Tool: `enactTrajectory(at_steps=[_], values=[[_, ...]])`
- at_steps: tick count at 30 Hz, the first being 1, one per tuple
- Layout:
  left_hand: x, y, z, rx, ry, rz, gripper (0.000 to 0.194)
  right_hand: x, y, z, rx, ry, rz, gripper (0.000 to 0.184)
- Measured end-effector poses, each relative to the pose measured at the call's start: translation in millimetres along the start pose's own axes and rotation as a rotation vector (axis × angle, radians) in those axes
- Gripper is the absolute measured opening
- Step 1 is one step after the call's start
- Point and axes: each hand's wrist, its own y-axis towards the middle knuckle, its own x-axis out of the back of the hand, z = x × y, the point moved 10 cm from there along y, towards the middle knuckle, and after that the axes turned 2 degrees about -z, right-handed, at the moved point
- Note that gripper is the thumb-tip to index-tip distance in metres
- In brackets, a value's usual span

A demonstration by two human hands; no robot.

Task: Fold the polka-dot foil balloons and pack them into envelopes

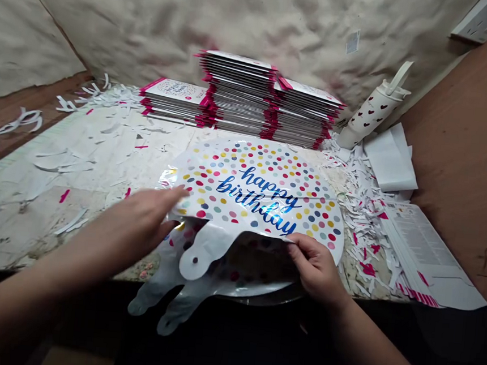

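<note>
A flat foil balloon with coloured dots and blue "happy birthday" lettering lies in front of me. A crease crosses its lettering, and its near edge is lifted. My right hand pinches that near edge below the lettering. At the balloon's left edge is my left hand, slightly blurred, index finger and thumb apart, the finger over the dotted face. A white tail with a small hole extends from the lifted edge. Beneath, more flat foil balloons show, their pale tails hanging past the table edge.
Stacks of pink-edged flat packets stand against the covered back wall. To their right leans a white tumbler with hearts. Paper shreds litter the table on both sides. Printed sheets lie at the right by a brown panel.
</note>
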Motion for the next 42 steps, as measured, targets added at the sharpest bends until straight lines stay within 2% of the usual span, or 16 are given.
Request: enactTrajectory(at_steps=[2,4,8,12,14,17,20,22,25,27,29,31,34,37,40,42], values=[[7.5,-3,-3,-0.109,0.002,-0.056,0.063,0,-4,-4,-0.018,0.051,-0.014,0.014],[4.3,-4,-22,-0.23,-0.086,-0.077,0.068,-4,-7,-9,-0.059,0.108,-0.01,0.009],[-2.7,-2,-55,-0.319,-0.278,-0.21,0.022,-14,-8,-28,-0.278,0.294,0.022,0.013],[-8.4,-7,-70,-0.456,-0.281,-0.297,0.017,-33,-4,-39,-0.421,0.514,0.164,0.01],[-9.6,-16,-68,-0.483,-0.2,-0.355,0.028,-31,0,-48,-0.475,0.681,0.083,0.014],[-13.4,-38,-59,-0.462,-0.107,-0.375,0.035,-16,-1,-76,-0.6,0.953,-0.25,0.016],[-21.0,-55,-44,-0.421,-0.093,-0.184,0.017,-4,-7,-94,-0.637,1.07,-0.499,0.021],[-18.9,-59,-33,-0.366,-0.106,-0.049,0.016,-3,-6,-92,-0.614,1.052,-0.485,0.019],[10.4,-45,-19,-0.246,-0.06,-0.178,0.018,2,-6,-69,-0.455,0.837,-0.419,0.015],[16.1,-27,-19,-0.205,0.004,-0.262,0.046,2,-8,-39,-0.263,0.558,-0.31,0.012],[-6.9,-8,-22,-0.231,0.041,-0.162,0.058,-14,-14,-2,0.0,0.197,-0.092,0.018],[-39.7,4,-18,-0.274,0.048,-0.009,0.057,-32,-30,13,0.208,-0.192,0.088,0.05],[-72.1,3,6,-0.283,0.026,0.117,0.045,-10,-41,-15,0.186,-0.643,0.025,0.078],[-72.6,-2,29,-0.243,0.001,0.069,0.04,45,-39,-55,-0.008,-0.902,-0.142,0.07],[-62.7,-3,29,-0.258,-0.048,0.018,0.042,66,-30,-69,0.067,-0.94,-0.061,0.058],[-64.3,-1,25,-0.283,-0.112,0.095,0.042,67,-25,-73,0.134,-0.82,0.061,0.054]])
